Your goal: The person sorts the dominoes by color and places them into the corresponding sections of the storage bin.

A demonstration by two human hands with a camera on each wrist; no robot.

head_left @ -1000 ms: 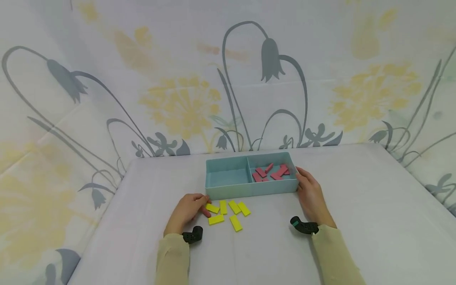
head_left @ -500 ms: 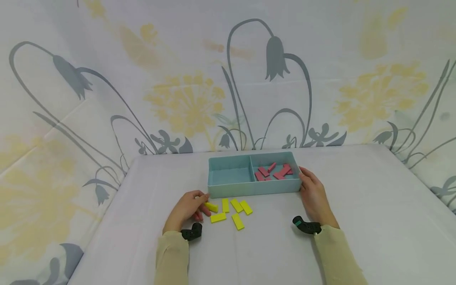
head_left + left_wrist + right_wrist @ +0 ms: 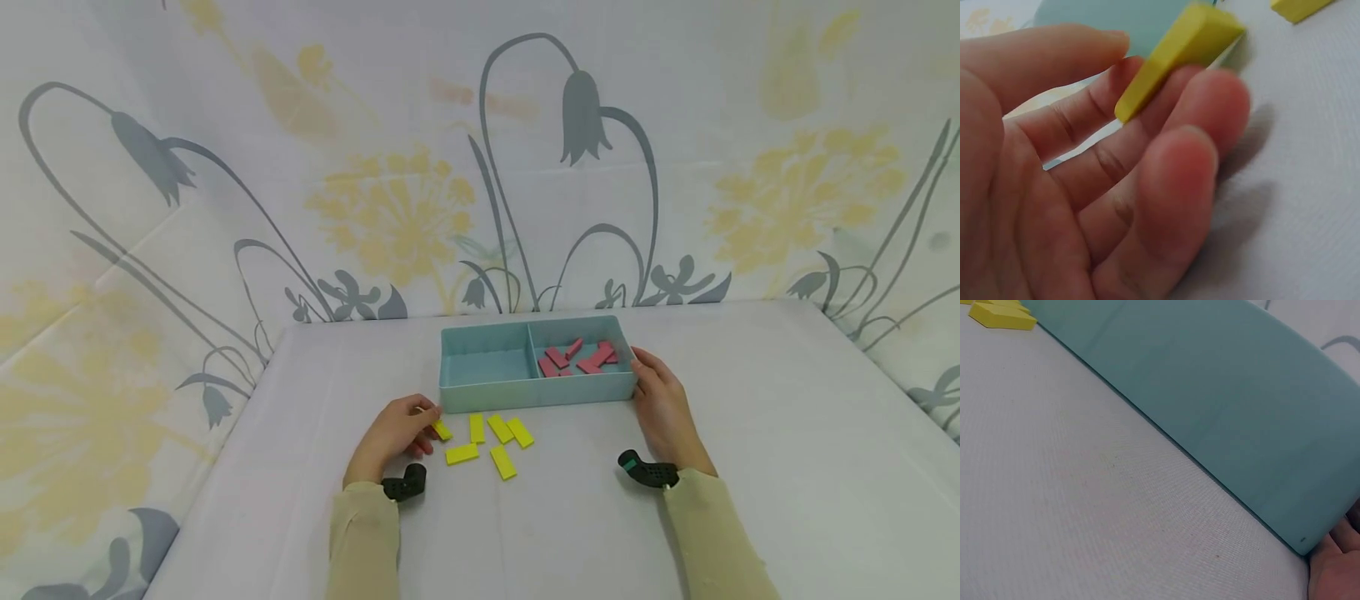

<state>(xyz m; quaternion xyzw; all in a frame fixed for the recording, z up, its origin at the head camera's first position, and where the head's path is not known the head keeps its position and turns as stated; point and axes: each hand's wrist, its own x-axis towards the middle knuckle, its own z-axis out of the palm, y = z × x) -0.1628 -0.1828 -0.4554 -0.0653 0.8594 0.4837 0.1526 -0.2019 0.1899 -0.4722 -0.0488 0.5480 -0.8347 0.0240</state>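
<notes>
My left hand [image 3: 396, 429] pinches a yellow block [image 3: 442, 430] between thumb and fingers, just off the front left corner of the teal two-part box [image 3: 540, 393]. In the left wrist view this block [image 3: 1175, 53] stands tilted against the curled fingers. Several other yellow blocks [image 3: 461, 453] lie loose on the table in front of the box. Red blocks [image 3: 557, 357] fill part of the right compartment; the left compartment [image 3: 487, 363] holds nothing. My right hand [image 3: 663, 412] rests its fingers against the box's right end, also seen at the corner in the right wrist view.
A white cloth covers the table [image 3: 570, 517]. Behind it hangs a white cloth [image 3: 517, 208] printed with grey and yellow flowers. Black bands with camera mounts sit on both wrists.
The left hand has taken hold of the yellow block nearest it and turned and raised it from the table. The right hand stays at the box's end. The whole head view has shifted slightly.
</notes>
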